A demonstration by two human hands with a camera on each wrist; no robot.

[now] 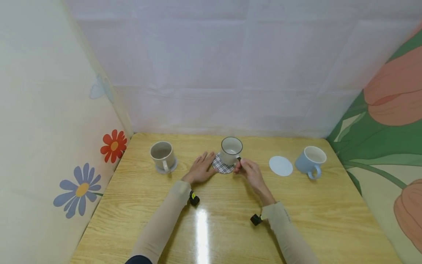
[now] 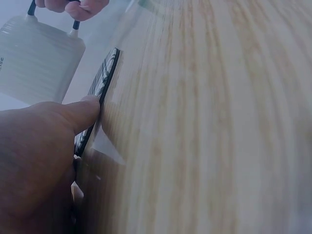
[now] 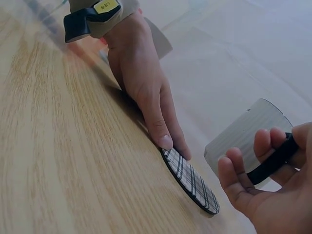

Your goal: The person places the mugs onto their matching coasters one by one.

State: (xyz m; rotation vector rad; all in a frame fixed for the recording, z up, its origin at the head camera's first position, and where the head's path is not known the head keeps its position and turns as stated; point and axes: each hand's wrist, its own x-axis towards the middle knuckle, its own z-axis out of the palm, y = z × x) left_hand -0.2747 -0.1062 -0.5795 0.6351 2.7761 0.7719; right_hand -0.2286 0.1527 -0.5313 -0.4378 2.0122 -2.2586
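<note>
My right hand [image 1: 252, 176] grips the black handle [image 3: 271, 162] of a white mug [image 1: 231, 151] with a dark rim. The mug is upright and, in the right wrist view, held a little above a round plaid coaster [image 3: 192, 180]. My left hand [image 1: 201, 169] lies on the table at the left of this coaster, fingers extended and spread. Its thumb [image 2: 85, 114] rests at the coaster's edge. In the head view the mug overlaps the coaster's far part and hides it.
A beige-grey mug [image 1: 163, 154] stands on a grey coaster [image 1: 174, 165] at the left of the wooden table [image 1: 230, 234]. To the right lie a pale blue round coaster [image 1: 281, 166] and, beside it, a light blue mug [image 1: 304, 163]. A white cloth [image 1: 211, 73] hangs behind the table.
</note>
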